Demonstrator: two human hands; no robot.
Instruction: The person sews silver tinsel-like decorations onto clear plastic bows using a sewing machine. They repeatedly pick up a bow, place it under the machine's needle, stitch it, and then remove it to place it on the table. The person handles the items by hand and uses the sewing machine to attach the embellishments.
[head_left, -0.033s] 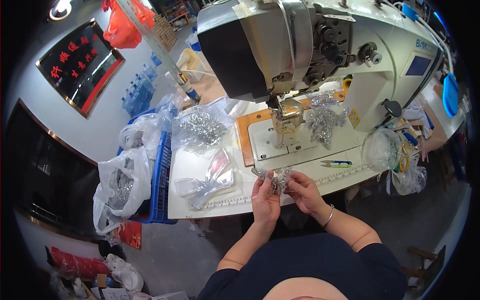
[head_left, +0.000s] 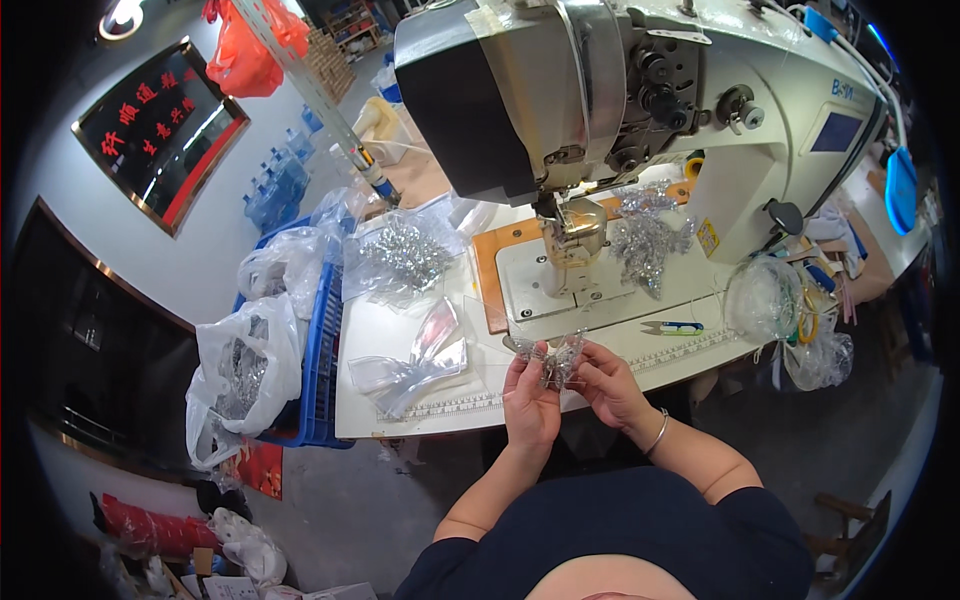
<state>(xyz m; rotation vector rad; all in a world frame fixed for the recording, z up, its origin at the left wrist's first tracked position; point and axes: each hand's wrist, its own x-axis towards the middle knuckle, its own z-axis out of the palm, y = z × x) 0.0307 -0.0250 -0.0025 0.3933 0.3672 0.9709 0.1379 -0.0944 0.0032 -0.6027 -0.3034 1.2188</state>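
A glittery silver piece [head_left: 553,364] is held between the left hand [head_left: 532,408] and the right hand [head_left: 613,388], which are brought close together at the table's front edge; each is pinched on one side of it, thumb against fingers. Much of the piece is covered by the fingers, so its full outline cannot be told. The space straight ahead is taken up by the sewing machine [head_left: 640,90], its head overhanging the white table [head_left: 358,424]. A measuring strip [head_left: 690,348] is laid along the front edge (its middle is hidden by the hands). To the left, clear bow-shaped plastic [head_left: 425,365] is spread, with a silver heap [head_left: 405,252] behind it; another sparkling pile [head_left: 648,250] is set under the machine's arm. Small thread snips [head_left: 680,328] are left to the right of the hands, near a clear bag [head_left: 765,300]. The table's left side is flanked by a blue crate [head_left: 322,350], partly covered by a white plastic bag [head_left: 285,375].
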